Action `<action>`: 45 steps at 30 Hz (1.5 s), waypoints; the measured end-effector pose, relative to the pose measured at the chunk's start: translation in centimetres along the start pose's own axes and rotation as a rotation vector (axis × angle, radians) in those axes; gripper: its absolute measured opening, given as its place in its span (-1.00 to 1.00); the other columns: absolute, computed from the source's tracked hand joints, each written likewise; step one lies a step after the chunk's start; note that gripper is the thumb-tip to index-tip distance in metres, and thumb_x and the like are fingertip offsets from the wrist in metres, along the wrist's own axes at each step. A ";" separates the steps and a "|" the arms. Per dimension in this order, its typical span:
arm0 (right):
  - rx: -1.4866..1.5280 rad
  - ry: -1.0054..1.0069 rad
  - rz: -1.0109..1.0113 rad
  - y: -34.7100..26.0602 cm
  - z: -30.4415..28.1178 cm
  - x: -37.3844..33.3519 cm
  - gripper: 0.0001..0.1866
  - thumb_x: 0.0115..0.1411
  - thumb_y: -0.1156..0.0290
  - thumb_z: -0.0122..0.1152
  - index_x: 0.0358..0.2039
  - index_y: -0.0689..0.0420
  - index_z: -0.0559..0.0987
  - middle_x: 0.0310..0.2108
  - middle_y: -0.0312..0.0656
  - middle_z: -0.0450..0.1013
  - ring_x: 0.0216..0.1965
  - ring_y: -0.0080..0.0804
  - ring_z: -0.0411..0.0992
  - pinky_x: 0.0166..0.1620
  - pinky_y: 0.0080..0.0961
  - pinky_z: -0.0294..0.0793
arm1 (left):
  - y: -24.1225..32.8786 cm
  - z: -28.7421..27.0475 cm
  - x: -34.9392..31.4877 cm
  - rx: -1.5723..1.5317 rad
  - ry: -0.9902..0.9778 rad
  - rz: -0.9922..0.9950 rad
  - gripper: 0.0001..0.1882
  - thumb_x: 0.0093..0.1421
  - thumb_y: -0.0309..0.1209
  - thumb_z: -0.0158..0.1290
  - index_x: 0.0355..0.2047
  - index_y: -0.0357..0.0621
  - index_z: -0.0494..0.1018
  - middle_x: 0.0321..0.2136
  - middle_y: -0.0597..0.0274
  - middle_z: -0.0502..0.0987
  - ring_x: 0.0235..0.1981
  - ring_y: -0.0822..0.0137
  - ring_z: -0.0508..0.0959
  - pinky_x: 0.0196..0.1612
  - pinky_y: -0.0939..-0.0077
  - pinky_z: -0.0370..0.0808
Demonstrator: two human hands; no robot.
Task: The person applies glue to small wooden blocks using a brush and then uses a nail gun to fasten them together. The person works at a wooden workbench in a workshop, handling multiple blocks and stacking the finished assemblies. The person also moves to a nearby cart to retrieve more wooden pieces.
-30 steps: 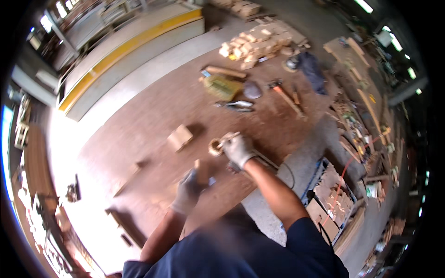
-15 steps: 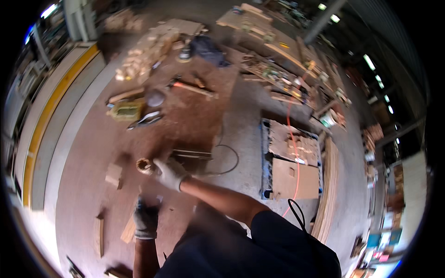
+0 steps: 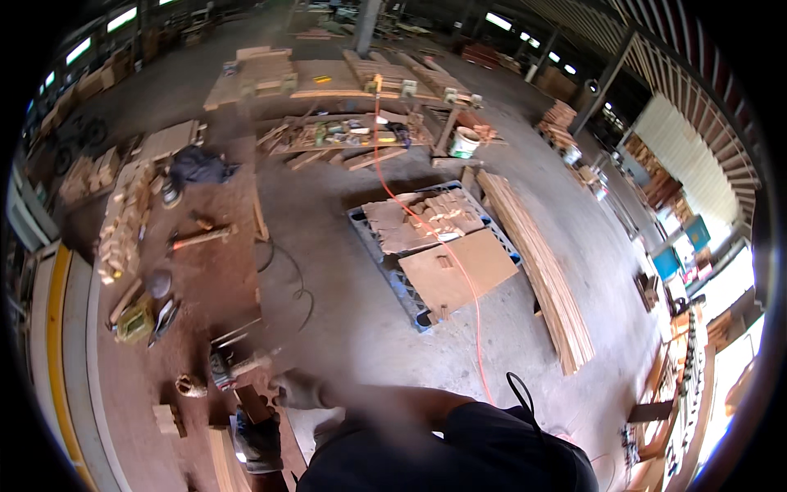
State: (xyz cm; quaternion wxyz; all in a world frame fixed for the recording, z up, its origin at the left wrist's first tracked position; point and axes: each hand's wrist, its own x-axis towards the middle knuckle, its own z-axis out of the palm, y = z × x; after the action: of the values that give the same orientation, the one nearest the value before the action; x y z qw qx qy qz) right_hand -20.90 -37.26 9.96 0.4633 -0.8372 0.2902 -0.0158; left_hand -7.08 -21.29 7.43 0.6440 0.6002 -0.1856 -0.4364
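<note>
My gloved left hand (image 3: 259,443) is closed round a small brown wood block (image 3: 253,402) near the lower edge. Just to the right of that block is my gloved right hand (image 3: 298,389); its fingers are smeared by motion, and whether they touch the block I cannot tell. Beyond the hands lies a dark and silver tool (image 3: 220,371), its kind unclear. A brown ring-shaped coil (image 3: 191,385) sits left of it on the reddish-brown work surface (image 3: 209,287). Nearby are a pale wood block (image 3: 169,420) and a longer wood strip (image 3: 223,455).
A hammer (image 3: 201,237), a yellowish box (image 3: 134,321) and stacked wood pieces (image 3: 123,217) lie farther along the surface. To the right, a blue pallet (image 3: 393,283) bears cardboard and blocks. An orange hose (image 3: 478,328) crosses it, beside long boards (image 3: 537,271).
The view has swung right, shifting the work surface leftward. My right hand has moved away from the ring-shaped coil toward my left hand, where the brown wood block now shows.
</note>
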 end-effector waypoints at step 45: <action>-0.041 -0.264 -0.019 -3.7 0.6 -3.2 -0.47 0.25 0.09 0.30 0.08 0.22 0.62 -0.06 0.08 0.63 0.00 0.05 0.59 0.11 -0.14 0.53 | -1.6 -3.3 -1.5 -0.361 -0.032 0.012 -0.64 0.43 -0.39 0.05 0.19 -0.21 0.39 -0.13 0.06 0.64 -0.31 0.29 0.64 -0.35 0.45 0.66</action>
State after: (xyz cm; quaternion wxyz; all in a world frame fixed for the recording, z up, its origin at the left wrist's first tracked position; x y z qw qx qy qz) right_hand -21.66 -33.71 13.32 0.4803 -0.8439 0.2190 0.0961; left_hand -5.97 -17.90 5.67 0.7408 0.4668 -0.1182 -0.4684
